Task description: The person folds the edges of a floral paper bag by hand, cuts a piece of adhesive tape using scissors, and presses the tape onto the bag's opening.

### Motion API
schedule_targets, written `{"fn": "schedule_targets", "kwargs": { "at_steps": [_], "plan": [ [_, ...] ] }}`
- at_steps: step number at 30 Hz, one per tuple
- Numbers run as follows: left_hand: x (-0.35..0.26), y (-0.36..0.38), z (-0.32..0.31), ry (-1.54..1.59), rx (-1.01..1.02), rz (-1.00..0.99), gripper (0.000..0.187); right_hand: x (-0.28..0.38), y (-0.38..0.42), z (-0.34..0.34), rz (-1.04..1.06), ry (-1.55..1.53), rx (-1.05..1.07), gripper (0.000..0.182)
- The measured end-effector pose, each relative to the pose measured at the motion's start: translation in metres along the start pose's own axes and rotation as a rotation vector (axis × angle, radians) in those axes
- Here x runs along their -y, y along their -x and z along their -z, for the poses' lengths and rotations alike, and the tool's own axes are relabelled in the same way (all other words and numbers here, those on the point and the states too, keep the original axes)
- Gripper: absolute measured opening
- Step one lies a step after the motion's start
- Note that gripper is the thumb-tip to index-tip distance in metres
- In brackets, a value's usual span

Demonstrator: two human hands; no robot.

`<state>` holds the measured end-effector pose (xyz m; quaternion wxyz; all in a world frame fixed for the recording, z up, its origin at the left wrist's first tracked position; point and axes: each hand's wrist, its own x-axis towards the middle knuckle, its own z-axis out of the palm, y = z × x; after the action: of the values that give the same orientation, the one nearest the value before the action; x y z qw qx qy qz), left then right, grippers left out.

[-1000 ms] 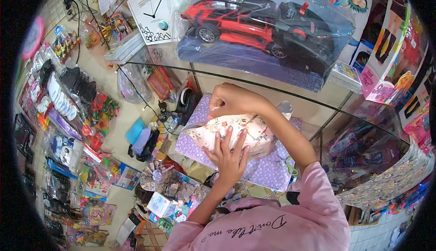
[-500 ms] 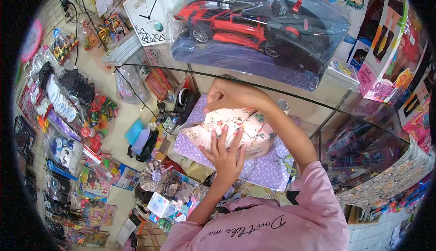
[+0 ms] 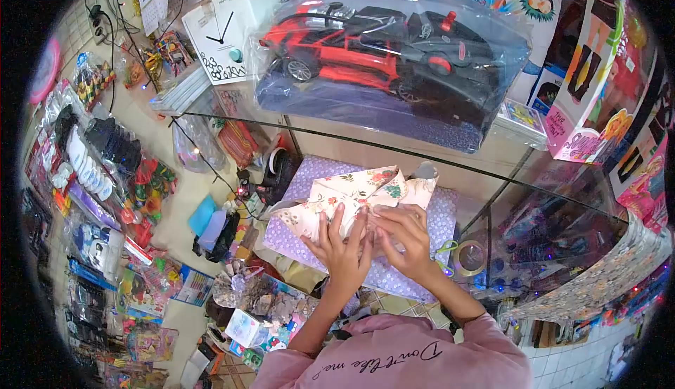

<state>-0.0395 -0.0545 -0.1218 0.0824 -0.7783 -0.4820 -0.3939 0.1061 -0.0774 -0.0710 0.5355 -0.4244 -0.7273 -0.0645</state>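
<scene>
Cream floral paper (image 3: 337, 193), folded into a wrapped bundle, lies on a purple patterned sheet (image 3: 309, 173). My left hand (image 3: 344, 250) rests on the near side of the bundle with its fingers apart. Beside it, my right hand (image 3: 408, 240) has its fingers bent and drawn together at the middle of the paper; whatever is between the fingertips is too small to name. The fingertips of both hands are close to each other. Folded flaps of the paper stick up on the far side.
Beyond the bundle is a glass shelf edge (image 3: 358, 134) carrying a bagged red and black toy car (image 3: 365, 55). A tape roll (image 3: 469, 257) and a green-handled tool (image 3: 446, 257) are at the right. Packaged goods (image 3: 98, 231) crowd the left.
My right hand has come down from the far side of the bundle to beside my left hand, uncovering the folded paper. My left hand stays on the paper.
</scene>
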Motion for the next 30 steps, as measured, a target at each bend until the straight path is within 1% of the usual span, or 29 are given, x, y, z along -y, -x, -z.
{"fn": "schedule_targets", "kwargs": {
  "at_steps": [9, 16, 18, 21, 22, 25, 28, 30],
  "plan": [
    [-0.004, -0.001, 0.002, 0.036, -0.024, 0.031, 0.041, -0.009, 0.005, -0.001, -0.054, 0.023, 0.048, 0.034],
    [-0.001, 0.003, 0.001, 0.062, -0.029, 0.019, 0.038, -0.007, 0.000, 0.005, -0.061, 0.022, 0.087, 0.034],
    [-0.003, 0.001, 0.004, 0.045, 0.018, 0.039, 0.038, -0.007, -0.003, 0.009, -0.067, 0.015, 0.101, 0.032],
    [-0.007, -0.003, 0.009, 0.040, 0.058, 0.067, 0.038, -0.009, -0.010, 0.025, 0.019, 0.020, 0.111, 0.029],
    [-0.008, -0.004, 0.010, 0.042, 0.065, 0.076, 0.038, -0.013, -0.012, 0.032, 0.026, 0.059, 0.079, 0.028],
    [-0.008, -0.003, 0.010, 0.036, 0.052, 0.062, 0.038, -0.022, -0.035, 0.052, -0.095, 0.153, 0.021, 0.028],
    [-0.008, -0.002, 0.010, 0.007, 0.039, 0.044, 0.038, -0.035, -0.060, 0.057, -0.220, -0.110, 0.125, 0.032],
    [-0.007, 0.000, 0.008, 0.011, 0.032, 0.044, 0.039, -0.051, -0.066, 0.052, -0.248, -0.208, 0.214, 0.030]
  ]
}}
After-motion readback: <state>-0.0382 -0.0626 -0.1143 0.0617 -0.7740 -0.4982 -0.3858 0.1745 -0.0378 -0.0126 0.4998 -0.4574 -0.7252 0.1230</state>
